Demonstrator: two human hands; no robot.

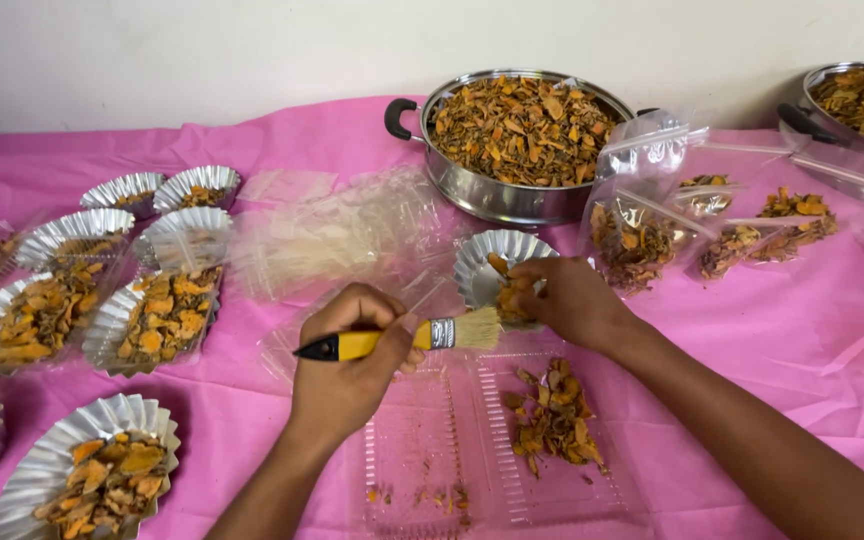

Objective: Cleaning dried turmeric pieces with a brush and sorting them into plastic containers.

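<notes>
Looking down at your own two arms now, both bare from the bottom of the frame right up to the wrists, no sleeve or cuff anywhere in view. Your left hand point(347, 360) is ungloved, with no ring, band or watch showing on the fingers or wrist. Same story on your right hand point(567, 300): bare, no glove, no jewellery. Your nails look short and plain on the fingers that show. The forearms are slim and unmarked, with nothing strapped or wrapped around them.
</notes>
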